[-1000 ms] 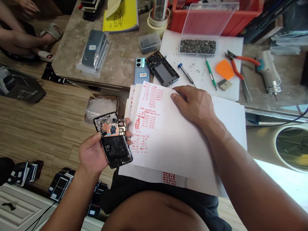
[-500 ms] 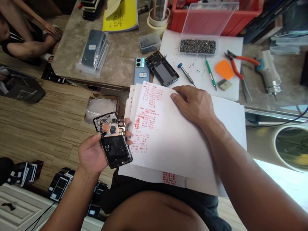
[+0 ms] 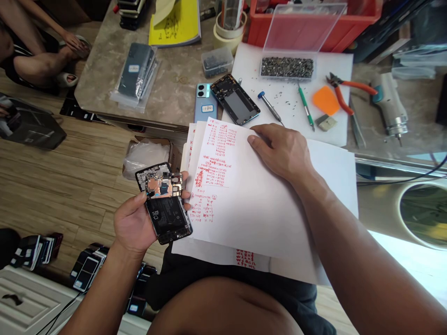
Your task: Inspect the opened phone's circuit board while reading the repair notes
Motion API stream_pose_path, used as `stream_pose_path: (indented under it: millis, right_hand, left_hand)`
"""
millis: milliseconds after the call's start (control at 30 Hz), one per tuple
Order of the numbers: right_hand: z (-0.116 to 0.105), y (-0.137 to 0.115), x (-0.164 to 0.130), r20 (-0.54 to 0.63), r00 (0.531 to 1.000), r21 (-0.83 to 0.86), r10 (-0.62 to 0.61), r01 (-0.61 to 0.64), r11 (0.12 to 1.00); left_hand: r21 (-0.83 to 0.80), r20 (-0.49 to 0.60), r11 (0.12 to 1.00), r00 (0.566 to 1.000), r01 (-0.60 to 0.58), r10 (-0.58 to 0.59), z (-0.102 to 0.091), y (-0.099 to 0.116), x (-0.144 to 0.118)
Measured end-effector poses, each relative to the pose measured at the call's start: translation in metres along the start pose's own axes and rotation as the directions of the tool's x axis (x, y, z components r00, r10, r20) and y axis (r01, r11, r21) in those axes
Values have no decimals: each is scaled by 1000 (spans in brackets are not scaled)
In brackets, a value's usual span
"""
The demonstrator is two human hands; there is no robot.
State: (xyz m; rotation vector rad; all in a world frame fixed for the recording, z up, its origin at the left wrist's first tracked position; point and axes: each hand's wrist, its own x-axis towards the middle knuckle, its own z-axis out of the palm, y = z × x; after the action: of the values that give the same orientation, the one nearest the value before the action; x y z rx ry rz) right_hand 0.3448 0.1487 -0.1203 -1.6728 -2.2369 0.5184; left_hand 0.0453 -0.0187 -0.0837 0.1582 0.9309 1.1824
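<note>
My left hand (image 3: pixel 136 221) grips an opened smartphone (image 3: pixel 167 218), its black battery exposed. A phone circuit board (image 3: pixel 163 185) with copper-coloured patches lies across the upper part of that phone, close to my thumb; whether it is fastened cannot be made out. My right hand (image 3: pixel 282 149) rests on a stack of white paper sheets (image 3: pixel 258 200) over my lap, thumb and index finger apart; the other fingers are mostly hidden. Red handwriting covers the left part of the top sheet. Just beyond the sheets are a removed phone back frame (image 3: pixel 235 100) and a blue-grey phone (image 3: pixel 205 102).
On a white mat are a screw box (image 3: pixel 288 67), a blue-capped screwdriver (image 3: pixel 270 107), a green screwdriver (image 3: pixel 306 108), orange-handled cutters (image 3: pixel 345 95) and tweezers (image 3: pixel 356 125). An electric screwdriver (image 3: pixel 391 104) lies to the right. Another person's hands (image 3: pixel 75 42) are at upper left.
My hands, the phone and the sheets hold still. At upper left, the other person's leg and foot have shifted slightly.
</note>
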Motion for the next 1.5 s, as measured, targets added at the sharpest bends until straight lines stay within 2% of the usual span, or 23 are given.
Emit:
stream_pose_path:
  millis: [1333, 1500]
  right_hand:
    - [0, 1, 0, 1, 1000, 8, -8, 8, 1000]
    - [2, 2, 0, -15, 1000, 17, -15, 16, 1000]
  left_hand:
    - [1, 15, 1000, 1000, -8, 8, 2, 1, 1]
    - [-9, 44, 1000, 999, -12, 13, 1, 1, 2]
